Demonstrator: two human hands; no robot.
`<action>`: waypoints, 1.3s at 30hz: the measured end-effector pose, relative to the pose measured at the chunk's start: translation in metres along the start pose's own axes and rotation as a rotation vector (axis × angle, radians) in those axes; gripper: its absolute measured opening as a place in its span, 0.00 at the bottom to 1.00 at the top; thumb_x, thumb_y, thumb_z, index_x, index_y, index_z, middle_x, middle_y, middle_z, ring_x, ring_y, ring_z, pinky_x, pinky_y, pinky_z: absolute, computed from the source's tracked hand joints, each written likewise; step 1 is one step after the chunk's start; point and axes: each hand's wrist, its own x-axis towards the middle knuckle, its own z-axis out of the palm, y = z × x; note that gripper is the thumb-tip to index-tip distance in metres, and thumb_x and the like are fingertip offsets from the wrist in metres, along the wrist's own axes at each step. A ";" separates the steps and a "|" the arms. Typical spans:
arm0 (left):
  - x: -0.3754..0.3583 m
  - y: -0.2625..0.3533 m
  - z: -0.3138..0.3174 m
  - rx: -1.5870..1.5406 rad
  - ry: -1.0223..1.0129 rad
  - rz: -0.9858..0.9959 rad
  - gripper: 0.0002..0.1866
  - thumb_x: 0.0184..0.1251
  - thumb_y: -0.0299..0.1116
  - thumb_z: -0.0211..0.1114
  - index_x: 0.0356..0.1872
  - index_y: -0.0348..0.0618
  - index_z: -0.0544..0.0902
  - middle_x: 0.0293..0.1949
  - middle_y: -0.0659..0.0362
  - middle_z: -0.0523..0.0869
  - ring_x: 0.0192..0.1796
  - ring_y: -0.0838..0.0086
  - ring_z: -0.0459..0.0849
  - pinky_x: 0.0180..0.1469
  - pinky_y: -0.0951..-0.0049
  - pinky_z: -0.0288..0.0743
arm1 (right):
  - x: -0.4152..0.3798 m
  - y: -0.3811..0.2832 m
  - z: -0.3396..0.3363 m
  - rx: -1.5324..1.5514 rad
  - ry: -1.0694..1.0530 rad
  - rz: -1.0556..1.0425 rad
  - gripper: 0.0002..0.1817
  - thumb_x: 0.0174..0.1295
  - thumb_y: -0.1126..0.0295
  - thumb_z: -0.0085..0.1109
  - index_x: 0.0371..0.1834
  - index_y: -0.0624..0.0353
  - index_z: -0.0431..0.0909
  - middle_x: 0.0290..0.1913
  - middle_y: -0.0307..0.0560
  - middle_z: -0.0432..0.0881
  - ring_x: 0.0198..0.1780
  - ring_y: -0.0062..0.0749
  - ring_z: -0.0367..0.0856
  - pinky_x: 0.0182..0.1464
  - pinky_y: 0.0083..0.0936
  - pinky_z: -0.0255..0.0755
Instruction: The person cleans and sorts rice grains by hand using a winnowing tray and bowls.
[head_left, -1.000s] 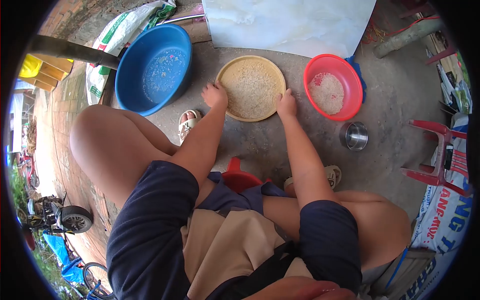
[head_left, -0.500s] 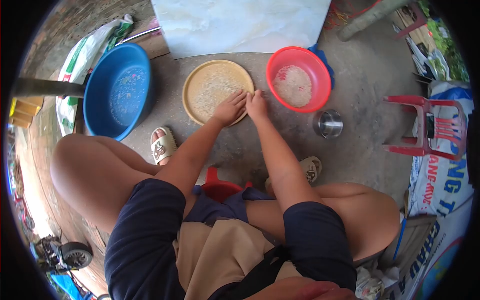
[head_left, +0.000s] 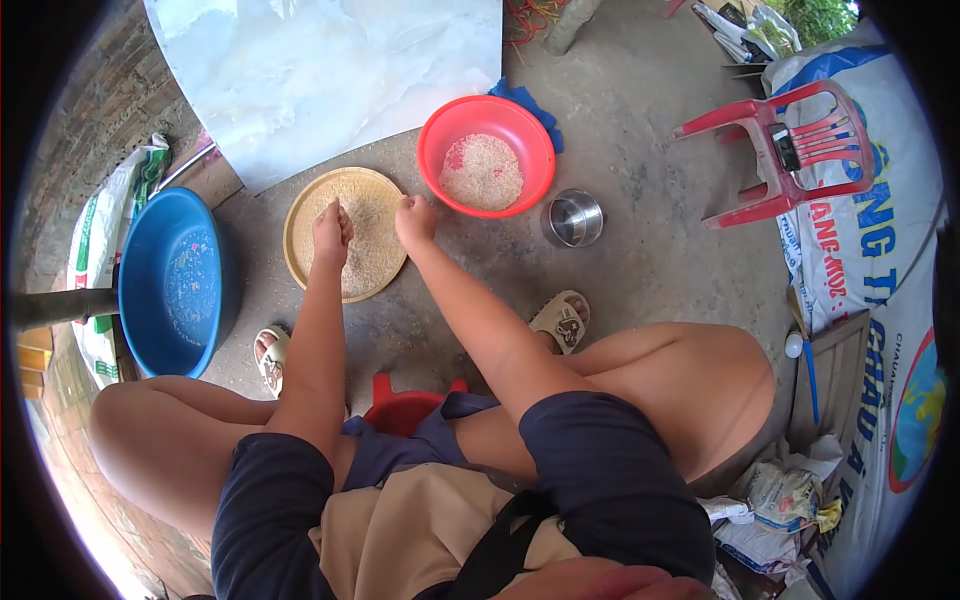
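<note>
A round woven bamboo tray [head_left: 300, 262] lies on the concrete floor with pale grains, which look like rice [head_left: 370, 235], spread over it. Above its middle is my left hand [head_left: 332, 235], fingers curled together; whatever they may pinch is too small to make out. My right hand [head_left: 416, 222] is closed on the tray's right rim. Just beyond that hand stands a red plastic basin [head_left: 540, 160] with more rice [head_left: 482, 172] in its bottom.
To the left is a large blue basin [head_left: 135, 290] with scattered bits inside. A metal bowl [head_left: 574, 218] sits right of the red basin. A pale board [head_left: 330, 70] lies behind the tray. Farther right are a red plastic chair [head_left: 770, 160] and big printed sacks [head_left: 830, 230].
My left hand has gone from lying flat near the tray's right edge to closed above its middle. My right hand stays at the rim. The camera view has turned.
</note>
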 end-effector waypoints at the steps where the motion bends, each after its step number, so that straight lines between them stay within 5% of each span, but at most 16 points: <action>1: -0.002 0.007 0.006 -0.141 -0.042 -0.007 0.12 0.67 0.38 0.52 0.23 0.46 0.73 0.16 0.64 0.72 0.18 0.80 0.68 0.21 0.80 0.60 | 0.005 -0.005 0.006 0.288 -0.190 0.251 0.15 0.63 0.60 0.44 0.36 0.64 0.72 0.35 0.57 0.79 0.39 0.48 0.79 0.42 0.41 0.72; 5: -0.017 0.038 0.050 -0.205 0.037 0.053 0.11 0.64 0.36 0.56 0.25 0.42 0.75 0.19 0.62 0.77 0.17 0.78 0.71 0.21 0.79 0.64 | -0.004 -0.046 0.000 1.044 -0.648 0.838 0.26 0.68 0.52 0.30 0.44 0.67 0.69 0.42 0.58 0.75 0.45 0.42 0.75 0.51 0.41 0.71; 8: -0.034 0.060 0.075 -0.003 0.047 0.105 0.11 0.63 0.37 0.58 0.25 0.41 0.77 0.19 0.62 0.78 0.18 0.78 0.73 0.23 0.79 0.67 | -0.014 -0.068 0.003 1.218 -0.758 0.916 0.31 0.68 0.48 0.25 0.44 0.69 0.67 0.36 0.56 0.74 0.44 0.45 0.75 0.55 0.41 0.69; 14: -0.047 0.078 0.099 0.082 0.029 0.190 0.13 0.63 0.36 0.58 0.23 0.39 0.78 0.19 0.60 0.78 0.21 0.79 0.76 0.26 0.81 0.70 | -0.020 -0.086 -0.001 1.374 -0.735 0.804 0.24 0.69 0.54 0.25 0.42 0.63 0.68 0.36 0.46 0.74 0.41 0.33 0.74 0.45 0.34 0.71; 19: -0.056 0.090 0.113 0.353 -0.095 0.281 0.16 0.64 0.38 0.54 0.30 0.35 0.83 0.26 0.57 0.83 0.30 0.75 0.79 0.38 0.77 0.72 | -0.018 -0.093 -0.014 1.422 -0.724 0.754 0.16 0.67 0.61 0.30 0.38 0.56 0.70 0.32 0.42 0.74 0.35 0.27 0.75 0.38 0.26 0.72; 24: -0.045 0.086 0.110 0.601 -0.174 0.305 0.18 0.66 0.40 0.52 0.40 0.35 0.83 0.37 0.55 0.85 0.43 0.75 0.79 0.51 0.76 0.68 | -0.001 -0.076 -0.013 1.412 -0.533 0.873 0.12 0.66 0.60 0.38 0.31 0.53 0.69 0.27 0.38 0.71 0.26 0.24 0.71 0.24 0.16 0.68; 26: -0.038 0.075 0.108 0.670 -0.042 0.492 0.19 0.66 0.42 0.52 0.46 0.37 0.81 0.45 0.53 0.83 0.51 0.72 0.77 0.56 0.74 0.65 | 0.006 -0.068 -0.018 1.381 -0.512 0.905 0.13 0.65 0.59 0.42 0.25 0.52 0.67 0.19 0.36 0.67 0.19 0.21 0.66 0.20 0.17 0.62; 27: -0.036 0.072 0.103 0.800 -0.024 0.387 0.23 0.68 0.44 0.48 0.57 0.41 0.74 0.57 0.51 0.75 0.62 0.67 0.70 0.63 0.70 0.58 | 0.008 -0.067 -0.022 1.360 -0.498 0.864 0.15 0.64 0.57 0.43 0.22 0.51 0.65 0.16 0.34 0.64 0.16 0.20 0.62 0.17 0.17 0.57; 30: -0.014 0.033 0.073 1.117 0.198 0.444 0.26 0.67 0.47 0.48 0.60 0.43 0.70 0.56 0.45 0.74 0.61 0.59 0.71 0.61 0.67 0.62 | 0.017 -0.066 -0.042 1.331 -0.451 0.786 0.20 0.63 0.54 0.46 0.16 0.48 0.59 0.12 0.31 0.57 0.10 0.17 0.52 0.13 0.18 0.45; 31: -0.007 0.020 0.061 1.229 0.184 0.400 0.28 0.67 0.48 0.47 0.65 0.46 0.64 0.62 0.44 0.67 0.64 0.51 0.65 0.64 0.62 0.59 | 0.021 -0.067 -0.053 1.331 -0.404 0.756 0.20 0.64 0.54 0.45 0.16 0.48 0.58 0.12 0.30 0.56 0.10 0.17 0.51 0.13 0.18 0.43; 33: -0.003 -0.012 0.046 1.423 0.208 0.367 0.29 0.67 0.49 0.46 0.66 0.46 0.61 0.64 0.45 0.63 0.66 0.51 0.60 0.65 0.60 0.55 | 0.034 -0.067 -0.070 1.329 -0.277 0.731 0.21 0.65 0.54 0.43 0.15 0.47 0.57 0.12 0.29 0.51 0.09 0.17 0.46 0.12 0.19 0.38; 38: -0.026 -0.061 0.033 1.843 0.237 0.338 0.30 0.68 0.50 0.44 0.68 0.50 0.56 0.70 0.49 0.51 0.72 0.51 0.46 0.70 0.54 0.42 | 0.072 -0.045 -0.131 1.129 0.117 0.575 0.21 0.66 0.54 0.43 0.15 0.47 0.57 0.11 0.31 0.54 0.09 0.19 0.49 0.11 0.20 0.43; 39: -0.029 -0.064 0.032 1.870 0.240 0.384 0.30 0.68 0.50 0.43 0.69 0.52 0.54 0.71 0.51 0.49 0.72 0.53 0.44 0.70 0.54 0.40 | 0.094 -0.010 -0.125 0.946 0.288 0.474 0.22 0.66 0.55 0.42 0.15 0.52 0.63 0.12 0.37 0.62 0.11 0.25 0.59 0.13 0.25 0.52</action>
